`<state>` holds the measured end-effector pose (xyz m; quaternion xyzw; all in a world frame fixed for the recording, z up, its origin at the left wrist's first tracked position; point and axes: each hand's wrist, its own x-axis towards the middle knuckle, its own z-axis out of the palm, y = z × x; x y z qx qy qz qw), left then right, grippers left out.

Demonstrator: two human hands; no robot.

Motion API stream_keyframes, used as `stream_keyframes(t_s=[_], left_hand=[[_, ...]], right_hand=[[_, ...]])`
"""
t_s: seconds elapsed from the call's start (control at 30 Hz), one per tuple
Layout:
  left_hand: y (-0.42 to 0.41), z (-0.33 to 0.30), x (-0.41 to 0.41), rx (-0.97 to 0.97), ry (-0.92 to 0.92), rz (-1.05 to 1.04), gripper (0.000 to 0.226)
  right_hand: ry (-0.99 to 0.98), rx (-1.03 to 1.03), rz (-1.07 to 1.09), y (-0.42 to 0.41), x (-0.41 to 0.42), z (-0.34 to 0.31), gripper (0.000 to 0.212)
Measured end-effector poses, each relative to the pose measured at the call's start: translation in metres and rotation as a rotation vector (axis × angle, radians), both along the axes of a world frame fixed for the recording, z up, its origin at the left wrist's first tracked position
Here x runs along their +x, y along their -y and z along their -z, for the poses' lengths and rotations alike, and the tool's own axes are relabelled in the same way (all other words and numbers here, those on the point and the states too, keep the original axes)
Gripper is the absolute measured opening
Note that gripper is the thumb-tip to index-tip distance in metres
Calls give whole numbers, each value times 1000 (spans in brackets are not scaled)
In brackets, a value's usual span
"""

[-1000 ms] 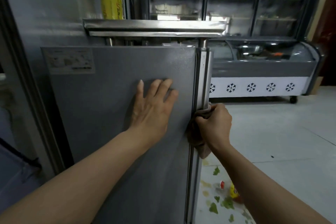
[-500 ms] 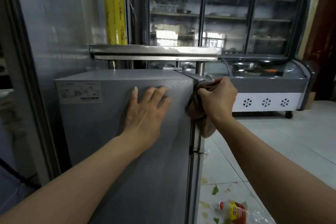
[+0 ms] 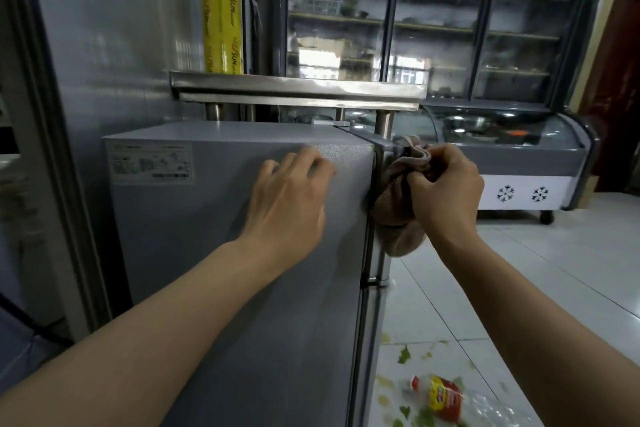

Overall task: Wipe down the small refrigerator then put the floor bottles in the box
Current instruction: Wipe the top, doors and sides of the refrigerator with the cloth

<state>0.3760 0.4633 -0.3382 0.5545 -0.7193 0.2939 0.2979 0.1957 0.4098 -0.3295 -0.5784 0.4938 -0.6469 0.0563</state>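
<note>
We were mid-wipe: right hand point(image 3: 446, 191) gripped brown rag point(image 3: 394, 204) at top front corner of small refrigerator point(image 3: 242, 253); left hand point(image 3: 291, 198) lay flat, open, on side panel. Bottle point(image 3: 441, 395) lay on floor, box unseen. Next, we judged: finish wiping, then collect bottle.

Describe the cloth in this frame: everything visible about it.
The cloth is a brownish-pink, soft-looking rag, bunched into folds. The right hand grips it and holds it against the top front corner of the small grey refrigerator, at the door edge. A loose end hangs below the hand. Its full size and shape cannot be told.
</note>
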Motion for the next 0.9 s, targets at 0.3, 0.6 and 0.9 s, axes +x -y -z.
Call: stream_keyframes(t_s=[0.3, 0.6, 0.9], left_hand=[[2, -17, -28, 206, -88, 72, 40], [-1, -80, -35, 492, -159, 109, 46], [-14, -157, -48, 875, -414, 166, 38]], right_hand=[[-33, 288, -142, 1, -15, -2, 24], [2, 567, -211, -19, -46, -71, 29], [374, 850, -182, -38, -55, -168, 19]])
